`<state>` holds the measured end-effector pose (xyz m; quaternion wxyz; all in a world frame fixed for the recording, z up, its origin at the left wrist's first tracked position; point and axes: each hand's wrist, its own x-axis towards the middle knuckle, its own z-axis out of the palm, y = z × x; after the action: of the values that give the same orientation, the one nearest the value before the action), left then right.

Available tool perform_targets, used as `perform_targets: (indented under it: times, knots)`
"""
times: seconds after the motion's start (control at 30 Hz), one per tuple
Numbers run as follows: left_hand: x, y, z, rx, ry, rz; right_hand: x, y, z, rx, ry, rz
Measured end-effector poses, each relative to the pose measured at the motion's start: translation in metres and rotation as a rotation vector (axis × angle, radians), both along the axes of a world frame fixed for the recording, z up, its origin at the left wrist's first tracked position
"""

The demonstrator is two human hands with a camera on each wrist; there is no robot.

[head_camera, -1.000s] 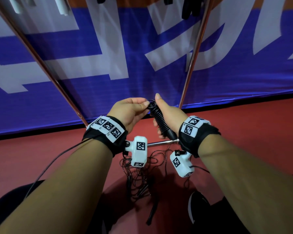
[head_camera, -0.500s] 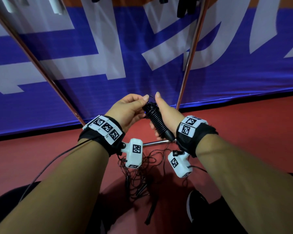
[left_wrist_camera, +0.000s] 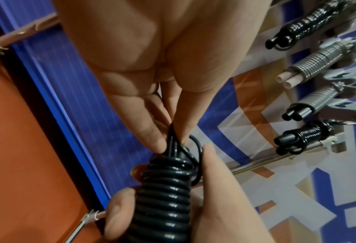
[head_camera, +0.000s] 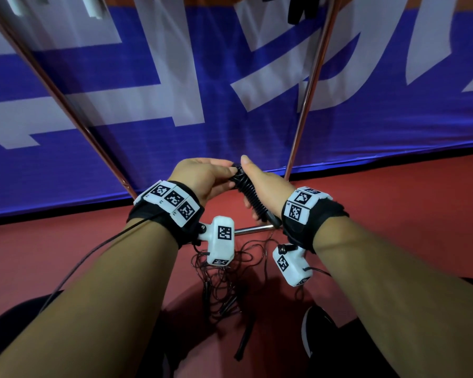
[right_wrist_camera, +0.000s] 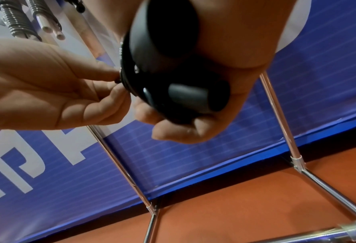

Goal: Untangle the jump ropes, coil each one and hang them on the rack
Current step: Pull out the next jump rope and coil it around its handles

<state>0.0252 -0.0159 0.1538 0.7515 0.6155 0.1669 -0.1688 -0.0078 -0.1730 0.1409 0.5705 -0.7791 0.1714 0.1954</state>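
Observation:
My right hand (head_camera: 257, 186) grips a black jump rope bundle (head_camera: 251, 196), its cord wound tightly round the two handles; the handle ends (right_wrist_camera: 193, 97) show in the right wrist view. At the top of the coil my left hand (head_camera: 205, 177) pinches the loose cord end (left_wrist_camera: 172, 139) between thumb and fingers. A small loop of cord (left_wrist_camera: 197, 148) sticks out beside the pinch. A tangle of thin black ropes (head_camera: 224, 279) lies on the red floor below my wrists. Several coiled ropes (left_wrist_camera: 305, 136) hang on the rack, black and grey.
The rack's metal uprights (head_camera: 306, 88) slant up in front of a blue and white banner (head_camera: 175, 77). A metal base bar (head_camera: 254, 229) runs low behind my wrists. My dark shoe (head_camera: 317, 331) is on the red floor at the lower right.
Both hands have stayed together at the top of the coil; the left fingers have closed down a little tighter on the cord end. The bundle has barely shifted.

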Motion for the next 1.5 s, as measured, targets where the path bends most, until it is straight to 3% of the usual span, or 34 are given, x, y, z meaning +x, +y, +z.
perform_targets:
  times: [0.63, 0.83, 0.93, 1.1, 1.27, 1.5]
  knots:
    - [-0.006, -0.012, 0.000, 0.219, -0.048, 0.095, 0.004, -0.002, -0.011, -0.180, -0.130, 0.020]
    - [-0.007, -0.013, -0.003, 0.463, -0.169, -0.004, 0.006, -0.005, -0.013, -0.300, -0.189, 0.078]
    - [-0.006, -0.013, 0.001, 0.396, -0.160, -0.038, 0.006, -0.010, -0.013, -0.291, -0.179, 0.072]
    - [-0.005, -0.008, 0.004, 0.127, -0.019, -0.015, 0.008, -0.010, -0.014, -0.156, -0.157, -0.007]
    - [-0.005, -0.007, 0.003, 0.147, -0.003, -0.129, 0.009, -0.008, -0.010, -0.078, -0.144, -0.034]
    - [0.002, -0.005, 0.000, 0.434, -0.131, -0.176, 0.007, -0.009, -0.011, -0.188, -0.192, 0.085]
